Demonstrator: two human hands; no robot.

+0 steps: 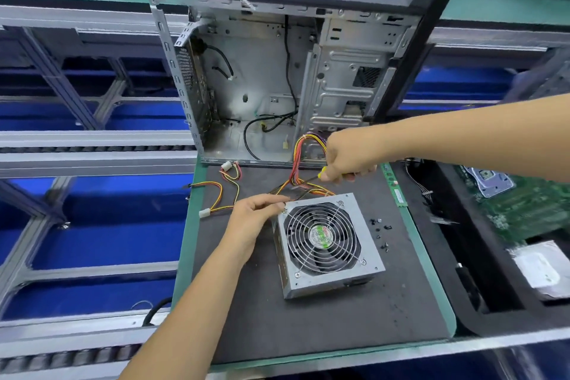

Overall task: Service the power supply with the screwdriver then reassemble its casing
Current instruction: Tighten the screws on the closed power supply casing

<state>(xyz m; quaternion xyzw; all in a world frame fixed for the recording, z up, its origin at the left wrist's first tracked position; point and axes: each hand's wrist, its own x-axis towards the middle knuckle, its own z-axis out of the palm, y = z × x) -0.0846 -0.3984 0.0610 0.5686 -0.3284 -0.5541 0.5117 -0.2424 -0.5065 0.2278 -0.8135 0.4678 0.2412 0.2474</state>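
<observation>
Power supply [327,244] fan-up on near mat | left hand [256,219] fingertips pinched at its far-left corner screw | right hand [348,157] wraps screwdriver [322,175], tip slanting toward that corner | advice: seat tip squarely, steady the box, keep wires [296,170] clear.

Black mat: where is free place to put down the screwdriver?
Bare mat lies between the power supply and the near edge, and left of the left hand. Crowded: the cables behind, and the loose screws right of the power supply.
</observation>
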